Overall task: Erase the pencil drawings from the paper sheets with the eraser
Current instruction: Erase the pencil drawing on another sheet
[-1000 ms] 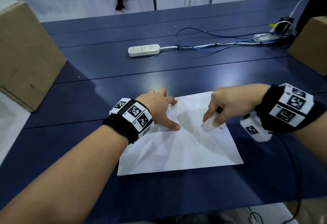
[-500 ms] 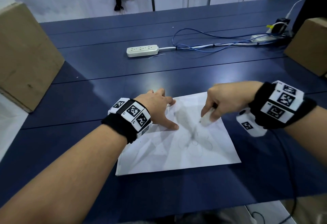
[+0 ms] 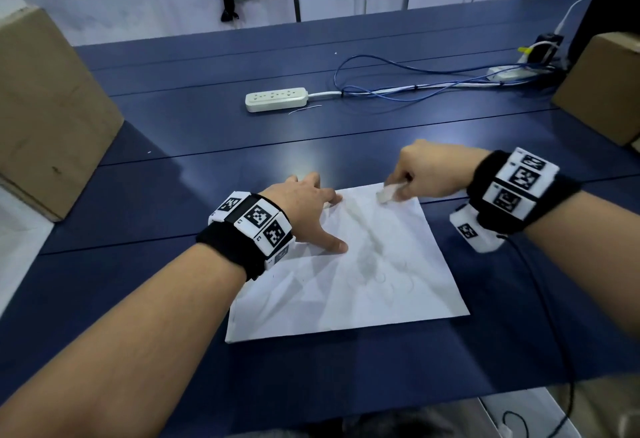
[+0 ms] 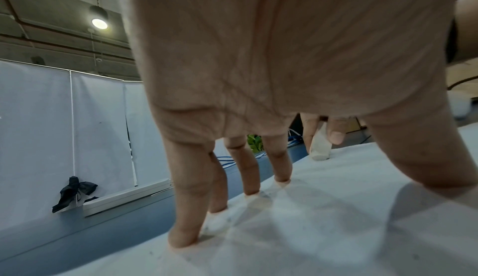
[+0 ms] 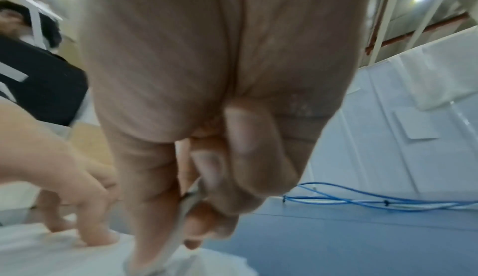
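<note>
A creased white paper sheet [image 3: 363,285] lies on the blue table [image 3: 207,133], with faint pencil circles near its middle. My left hand [image 3: 304,209] presses its spread, straight fingers on the sheet's far left corner; the fingertips [image 4: 280,178] stand on the paper [image 4: 336,208]. My right hand [image 3: 426,174] pinches a white eraser [image 3: 386,192] and holds its tip on the sheet's far edge. The left wrist view shows the eraser [image 4: 320,147] upright between thumb and finger. In the blurred right wrist view the eraser [image 5: 178,231] runs down between the fingers to the paper [image 5: 64,260].
A white power strip [image 3: 276,99] and blue cables [image 3: 398,88] lie across the far half of the table. Cardboard boxes stand at the left [image 3: 45,108] and right [image 3: 602,84] edges. A black cord [image 3: 554,333] trails from my right wrist.
My right hand has carried the eraser from the middle of the sheet up to its far edge. My left hand has stayed pressed on the paper.
</note>
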The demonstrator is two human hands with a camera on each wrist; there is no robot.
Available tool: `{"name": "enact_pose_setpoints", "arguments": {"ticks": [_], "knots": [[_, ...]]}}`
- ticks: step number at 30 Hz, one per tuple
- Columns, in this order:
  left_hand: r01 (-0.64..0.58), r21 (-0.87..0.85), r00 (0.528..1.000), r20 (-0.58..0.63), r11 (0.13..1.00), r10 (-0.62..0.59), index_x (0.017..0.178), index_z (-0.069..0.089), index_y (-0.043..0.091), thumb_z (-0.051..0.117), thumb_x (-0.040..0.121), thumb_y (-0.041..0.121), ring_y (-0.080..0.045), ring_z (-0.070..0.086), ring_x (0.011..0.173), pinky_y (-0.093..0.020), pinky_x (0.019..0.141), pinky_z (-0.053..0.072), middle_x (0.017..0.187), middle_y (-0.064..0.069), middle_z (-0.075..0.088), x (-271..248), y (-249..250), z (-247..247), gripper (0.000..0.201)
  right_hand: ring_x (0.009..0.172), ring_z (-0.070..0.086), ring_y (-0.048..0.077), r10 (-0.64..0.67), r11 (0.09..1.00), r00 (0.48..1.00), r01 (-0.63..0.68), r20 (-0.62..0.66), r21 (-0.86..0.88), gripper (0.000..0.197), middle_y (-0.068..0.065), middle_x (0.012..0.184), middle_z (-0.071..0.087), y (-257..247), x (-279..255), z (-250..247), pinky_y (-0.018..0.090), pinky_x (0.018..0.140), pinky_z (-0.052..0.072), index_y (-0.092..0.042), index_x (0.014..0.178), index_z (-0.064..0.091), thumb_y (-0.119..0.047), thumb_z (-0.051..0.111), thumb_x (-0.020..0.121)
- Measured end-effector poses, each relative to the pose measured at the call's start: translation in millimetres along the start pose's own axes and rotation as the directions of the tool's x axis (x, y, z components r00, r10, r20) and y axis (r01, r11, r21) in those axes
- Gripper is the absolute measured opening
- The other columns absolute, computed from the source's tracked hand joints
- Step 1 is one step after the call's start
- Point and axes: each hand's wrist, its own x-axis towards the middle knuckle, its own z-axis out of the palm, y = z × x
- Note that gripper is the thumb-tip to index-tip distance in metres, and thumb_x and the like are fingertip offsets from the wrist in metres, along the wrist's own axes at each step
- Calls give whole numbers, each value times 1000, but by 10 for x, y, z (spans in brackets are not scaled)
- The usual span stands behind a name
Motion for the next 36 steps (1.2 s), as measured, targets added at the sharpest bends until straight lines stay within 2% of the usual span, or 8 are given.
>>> {"name": "enact_pose_setpoints", "arguments": {"ticks": [4, 8, 14, 17, 20, 25, 32, 36], "knots": [[1, 9, 1000, -5, 1000, -1, 146, 32, 41, 63, 65, 82, -24, 39, 117, -37, 80, 44, 131, 4, 36, -3, 0, 8, 96, 63, 49, 9, 2, 1000, 1000, -3, -18, -10, 24, -8, 59, 56, 5, -53, 21, 23, 52, 38, -34, 110, 76, -37, 66, 89], [-4, 5, 1000, -4, 1000, 4, 146, 32, 41, 63, 64, 83, -24, 40, 117, -38, 82, 46, 131, 5, 36, 17, 0, 10, 97, 67, 58, 13, -76, 994, 987, 64, 143, 87, 25, -2, 72, 71, -125, -274, 34, 27, 70, 51, -34, 107, 77, -39, 73, 84], [7, 13, 1000, 7, 1000, -7, 148, 29, 42, 62, 65, 82, -25, 39, 121, -44, 91, 48, 132, 4, 34, 3, 2, 5, 97, 68, 48, 18, -7, 1000, 998, 6, -68, -13, 26, 4, 71, 63, 7, -4, 16, 27, 57, 40, -28, 108, 77, -41, 66, 88], [10, 12, 1000, 12, 1000, -10, 147, 30, 42, 63, 65, 82, -24, 39, 121, -45, 92, 48, 133, 5, 34, 10, 3, 9, 97, 57, 51, 3, -79, 997, 993, 76, 85, 32, 24, -4, 62, 63, -45, -146, 6, 12, 55, 41, -33, 107, 77, -37, 72, 84], [7, 8, 1000, 17, 1000, -7, 147, 30, 41, 63, 65, 82, -24, 39, 121, -44, 91, 48, 132, 5, 35, 14, 0, 3, 98, 65, 57, -3, -101, 994, 967, 91, 232, 53, 27, -14, 71, 71, -124, -201, -8, 23, 73, 52, -38, 106, 77, -36, 77, 79], [13, 4, 1000, 14, 1000, -13, 147, 30, 42, 63, 65, 82, -24, 39, 119, -45, 91, 49, 130, 5, 35, 2, -2, 6, 98, 67, 48, 16, 27, 999, 999, -29, -43, -43, 26, -8, 59, 55, 19, 41, -21, 27, 56, 41, -32, 104, 78, -48, 64, 90], [12, 5, 1000, 8, 1000, -12, 146, 32, 41, 64, 64, 82, -23, 40, 117, -42, 86, 49, 129, 5, 35, 14, -5, 10, 96, 63, 56, -7, -77, 996, 981, 68, 177, 60, 26, -17, 67, 69, -46, -233, 33, 11, 61, 44, -38, 108, 76, -32, 76, 82], [8, 3, 1000, 7, 1000, -8, 146, 32, 42, 64, 65, 82, -23, 40, 118, -40, 85, 47, 130, 5, 36, 3, 10, -2, 96, 70, 52, 14, 6, 999, 1000, -7, -18, -32, 25, -11, 62, 59, -11, -37, -4, 20, 50, 35, -32, 110, 77, -43, 65, 90]]}}
